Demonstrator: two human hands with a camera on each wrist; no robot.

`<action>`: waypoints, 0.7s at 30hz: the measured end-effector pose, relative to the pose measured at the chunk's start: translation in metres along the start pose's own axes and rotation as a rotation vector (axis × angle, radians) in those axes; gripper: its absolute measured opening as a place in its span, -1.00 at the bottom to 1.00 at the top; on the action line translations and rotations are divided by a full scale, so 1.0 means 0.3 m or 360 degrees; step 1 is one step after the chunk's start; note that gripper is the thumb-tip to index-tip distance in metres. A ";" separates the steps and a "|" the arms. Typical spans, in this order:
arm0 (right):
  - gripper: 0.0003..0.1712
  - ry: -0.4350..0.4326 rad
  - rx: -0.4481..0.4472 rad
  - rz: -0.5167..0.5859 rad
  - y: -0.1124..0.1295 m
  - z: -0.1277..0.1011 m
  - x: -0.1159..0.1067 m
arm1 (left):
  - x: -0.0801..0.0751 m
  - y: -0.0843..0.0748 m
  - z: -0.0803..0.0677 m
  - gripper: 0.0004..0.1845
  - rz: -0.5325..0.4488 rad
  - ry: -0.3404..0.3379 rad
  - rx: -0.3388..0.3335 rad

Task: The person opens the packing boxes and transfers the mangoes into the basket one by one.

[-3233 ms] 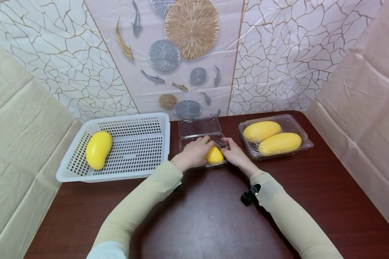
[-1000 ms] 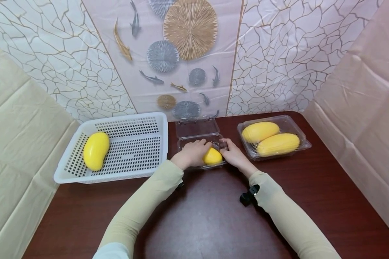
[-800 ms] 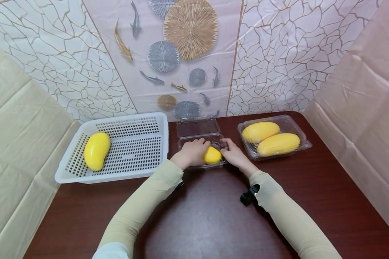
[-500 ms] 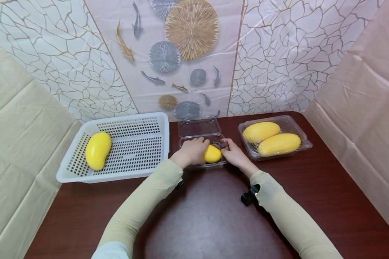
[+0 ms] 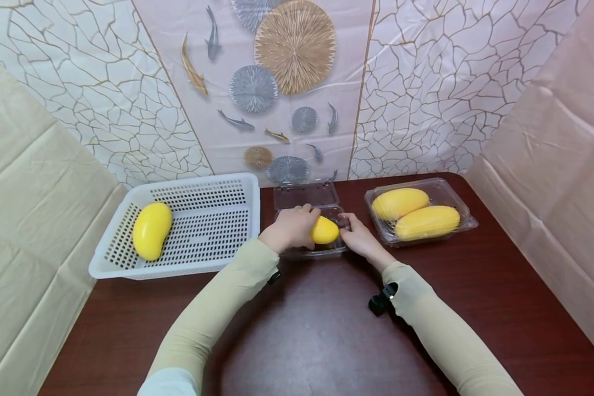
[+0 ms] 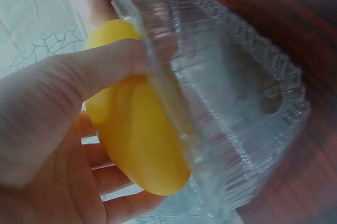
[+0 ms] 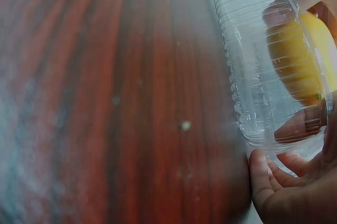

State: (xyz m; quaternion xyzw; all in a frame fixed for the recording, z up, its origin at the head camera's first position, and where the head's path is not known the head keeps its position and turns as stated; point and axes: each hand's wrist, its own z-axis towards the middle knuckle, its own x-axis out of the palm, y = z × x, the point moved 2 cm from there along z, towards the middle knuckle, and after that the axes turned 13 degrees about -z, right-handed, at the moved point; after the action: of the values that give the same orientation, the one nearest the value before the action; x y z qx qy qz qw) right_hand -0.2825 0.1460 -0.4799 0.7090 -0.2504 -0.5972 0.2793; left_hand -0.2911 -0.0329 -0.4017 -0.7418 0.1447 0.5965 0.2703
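My left hand [image 5: 293,226] grips a yellow mango [image 5: 325,231] at the mouth of a clear plastic clamshell box [image 5: 322,253], its hinged lid [image 5: 305,196] folded back away from me. The left wrist view shows the thumb across the mango [image 6: 142,134] and the fingers behind it, beside the box's ribbed wall [image 6: 231,97]. With fingers and thumb at its right end, my right hand [image 5: 360,240] holds the box. In the right wrist view, the mango [image 7: 295,58] shows through the clear side, above the box's floor.
To the left, a white perforated basket [image 5: 198,270] holds another mango [image 5: 152,231]. On the right stands a closed clear clamshell box [image 5: 447,192] with two yellow mangoes [image 5: 427,222] inside. A patterned cloth wall [image 5: 287,110] rises behind the dark wooden table [image 5: 302,335].
The mango low in the box has been lifted by the left hand, which has risen a little. The right hand keeps its hold on the box's right end.
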 end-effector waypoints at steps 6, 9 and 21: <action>-0.38 0.0022 0.0001 0.0010 0.000 -0.001 -0.003 | -0.043 -0.013 -0.012 -0.15 -0.0014 -0.0028 0.0013; -0.37 0.0030 0.0013 0.0020 0.002 -0.003 -0.007 | -0.061 -0.016 -0.014 -0.16 -0.0018 -0.0041 0.0021; -0.38 0.0022 0.0017 0.0041 0.004 -0.002 -0.005 | -0.125 -0.029 -0.012 -0.15 -0.0022 -0.0083 0.0034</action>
State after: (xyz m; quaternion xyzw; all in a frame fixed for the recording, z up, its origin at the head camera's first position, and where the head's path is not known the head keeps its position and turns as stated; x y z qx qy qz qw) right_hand -0.2823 0.1462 -0.4780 0.7113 -0.2608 -0.5872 0.2849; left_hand -0.2929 -0.0319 -0.3631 -0.7241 0.1389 0.6121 0.2859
